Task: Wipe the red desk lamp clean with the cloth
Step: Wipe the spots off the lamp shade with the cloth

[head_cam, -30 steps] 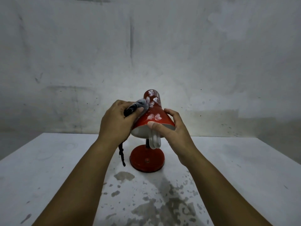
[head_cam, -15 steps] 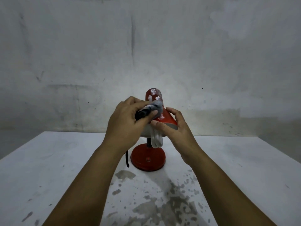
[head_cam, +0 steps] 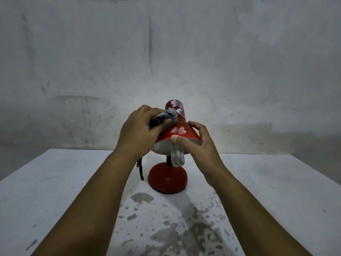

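Hands meet at the shade of the red desk lamp (head_cam: 180, 129), which stands on its round red base near the middle of the white desk (head_cam: 55, 182), in front of a stained grey wall (head_cam: 166, 52). The left hand (head_cam: 137, 133) is curled around a bunched cloth (head_cam: 167, 116), dark at the end buried in the palm and pale grey where it bulges out past the thumb; that grey end is pressed against the upper left side of the shade, just below the narrow rounded top. A dark strand of the cloth hangs down beside the left wrist and ends just left of the base. The right hand (head_cam: 200, 146) grips the shade's lower edge, with the thumb laid across the front of the rim and the fingers wrapped around the right side. The shade is tilted so that its white inside faces the camera, and a white coiled bulb (head_cam: 177, 157) sticks out of it downward, just beside the right thumb. Pale chipped patches show on the red paint near the top and on the front of the shade. A short dark stem joins shade and base, mostly hidden behind the bulb. Grey blotches and specks spread over the desk surface in front of the base, between the two forearms.
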